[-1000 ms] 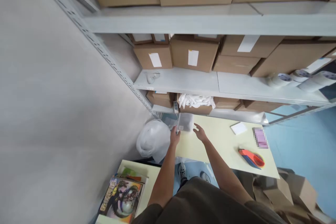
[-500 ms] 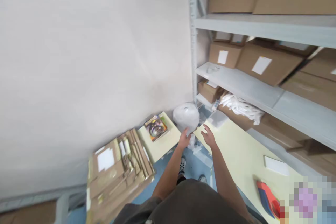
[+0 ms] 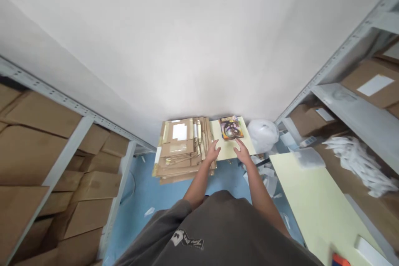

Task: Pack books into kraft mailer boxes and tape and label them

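Note:
A colourful printed book or flat box [image 3: 231,128] lies on a small pale-yellow table [image 3: 222,153] against the wall. My left hand [image 3: 213,152] is open just left of and below it, near the stack of flattened cardboard boxes [image 3: 179,147]. On the other side, my right hand [image 3: 242,152] is open with fingers stretched toward the item's lower right corner. Neither hand holds anything, and whether the right fingertips touch the item I cannot tell.
A stuffed white plastic bag [image 3: 263,135] sits right of the small table. Farther right runs a long pale-yellow table [image 3: 321,199] with a red-and-blue object [image 3: 339,260]. Shelves of cardboard boxes [image 3: 93,191] stand at left and right. Scraps litter the blue floor [image 3: 140,199].
My view has turned left, toward the wall and the small table. Both hands have moved from beside the white bag to the front of the printed item.

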A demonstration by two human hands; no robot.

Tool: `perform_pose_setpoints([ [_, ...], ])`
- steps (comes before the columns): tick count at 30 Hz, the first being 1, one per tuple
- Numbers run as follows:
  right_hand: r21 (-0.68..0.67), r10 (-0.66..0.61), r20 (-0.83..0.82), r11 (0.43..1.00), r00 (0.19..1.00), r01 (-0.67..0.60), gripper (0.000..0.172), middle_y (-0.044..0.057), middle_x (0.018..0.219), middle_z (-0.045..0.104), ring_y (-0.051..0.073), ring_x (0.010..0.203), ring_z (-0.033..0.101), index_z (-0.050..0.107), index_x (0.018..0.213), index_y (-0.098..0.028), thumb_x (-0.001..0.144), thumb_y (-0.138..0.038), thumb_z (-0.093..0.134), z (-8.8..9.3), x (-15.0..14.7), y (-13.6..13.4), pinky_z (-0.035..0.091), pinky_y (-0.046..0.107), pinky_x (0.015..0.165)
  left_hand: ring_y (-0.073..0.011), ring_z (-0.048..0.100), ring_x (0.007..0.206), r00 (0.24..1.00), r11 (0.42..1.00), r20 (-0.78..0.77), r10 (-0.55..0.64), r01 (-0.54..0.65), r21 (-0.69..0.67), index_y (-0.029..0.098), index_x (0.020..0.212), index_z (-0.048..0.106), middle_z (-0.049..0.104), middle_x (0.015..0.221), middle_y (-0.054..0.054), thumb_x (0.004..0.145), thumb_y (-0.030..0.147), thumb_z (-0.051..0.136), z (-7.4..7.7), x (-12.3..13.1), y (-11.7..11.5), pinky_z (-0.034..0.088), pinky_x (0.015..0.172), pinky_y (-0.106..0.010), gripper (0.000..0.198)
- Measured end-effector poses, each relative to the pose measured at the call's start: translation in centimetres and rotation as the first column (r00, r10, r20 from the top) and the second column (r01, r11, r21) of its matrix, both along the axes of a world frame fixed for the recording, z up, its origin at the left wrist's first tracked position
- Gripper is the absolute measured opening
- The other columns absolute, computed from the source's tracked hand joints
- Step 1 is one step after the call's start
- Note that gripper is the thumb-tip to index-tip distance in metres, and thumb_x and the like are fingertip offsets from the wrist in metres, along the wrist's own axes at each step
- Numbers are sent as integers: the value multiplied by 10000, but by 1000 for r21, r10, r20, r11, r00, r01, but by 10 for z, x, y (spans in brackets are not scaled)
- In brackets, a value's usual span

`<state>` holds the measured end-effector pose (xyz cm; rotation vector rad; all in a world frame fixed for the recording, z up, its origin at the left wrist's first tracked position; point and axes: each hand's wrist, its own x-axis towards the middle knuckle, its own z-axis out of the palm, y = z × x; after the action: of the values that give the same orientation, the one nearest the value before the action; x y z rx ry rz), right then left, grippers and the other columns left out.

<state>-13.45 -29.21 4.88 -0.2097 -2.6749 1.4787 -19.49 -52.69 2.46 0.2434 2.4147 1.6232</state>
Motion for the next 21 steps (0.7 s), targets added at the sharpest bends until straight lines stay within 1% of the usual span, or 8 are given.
perform_pose_setpoints([
  [4, -8, 116, 16, 993, 993, -116, 662, 108, 1650, 515, 291, 1571, 420, 609, 1541, -216, 886, -314, 631, -9, -46, -99, 272, 493, 1334, -289, 470, 1530, 992, 992, -13, 128, -128, -5, 179, 1519, 594, 552, 1606, -158, 946, 284, 654, -6, -27, -105, 336, 1297, -509, 585],
  [7, -32, 204, 52, 979, 978, -203, 661, 100, 1652, 515, 299, 1575, 414, 631, 1521, -232, 865, -303, 664, -23, -77, -170, 275, 500, 1331, -287, 474, 1530, 971, 971, 21, 240, -239, -28, 187, 1535, 577, 547, 1615, -147, 966, 287, 628, -14, -42, -182, 360, 1288, -480, 581],
  [10, -56, 271, 129, 962, 954, -266, 671, 107, 1654, 513, 303, 1590, 388, 645, 1505, -224, 837, -280, 677, -40, -103, -231, 283, 500, 1324, -291, 482, 1525, 938, 936, 43, 345, -341, -84, 178, 1547, 562, 550, 1613, -153, 966, 265, 619, -22, -47, -251, 356, 1290, -470, 591],
  [12, -50, 291, 188, 957, 938, -286, 692, 120, 1664, 497, 312, 1601, 363, 647, 1500, -200, 810, -249, 680, -50, -116, -263, 291, 500, 1318, -298, 484, 1522, 914, 910, 51, 401, -392, -134, 171, 1549, 556, 553, 1609, -160, 953, 242, 618, -27, -45, -288, 351, 1289, -473, 603],
  [14, -19, 278, 248, 959, 928, -283, 713, 144, 1678, 471, 329, 1608, 344, 639, 1505, -171, 795, -222, 684, -57, -124, -287, 300, 494, 1311, -302, 489, 1517, 900, 892, 66, 431, -414, -183, 197, 1542, 562, 570, 1597, -146, 934, 247, 639, -31, -41, -316, 359, 1282, -471, 615],
  [16, 16, 256, 288, 962, 923, -272, 715, 161, 1683, 456, 343, 1607, 343, 633, 1517, -166, 805, -211, 688, -61, -127, -304, 306, 485, 1306, -304, 509, 1499, 891, 883, 100, 442, -413, -224, 227, 1536, 566, 599, 1570, -131, 911, 268, 675, -36, -38, -335, 379, 1266, -461, 636],
  [18, 39, 263, 292, 958, 920, -286, 702, 162, 1677, 466, 346, 1602, 352, 625, 1530, -184, 831, -215, 683, -63, -126, -317, 305, 492, 1303, -308, 541, 1469, 873, 869, 148, 465, -418, -265, 226, 1542, 548, 632, 1530, -141, 890, 291, 704, -43, -37, -347, 411, 1234, -450, 674],
  [21, 64, 318, 291, 935, 902, -350, 656, 144, 1661, 495, 351, 1606, 337, 636, 1518, -215, 863, -221, 664, -64, -122, -334, 275, 541, 1304, -315, 601, 1398, 829, 823, 166, 535, -466, -325, 196, 1544, 522, 694, 1428, -165, 880, 320, 710, -53, -37, -361, 462, 1165, -429, 701],
])
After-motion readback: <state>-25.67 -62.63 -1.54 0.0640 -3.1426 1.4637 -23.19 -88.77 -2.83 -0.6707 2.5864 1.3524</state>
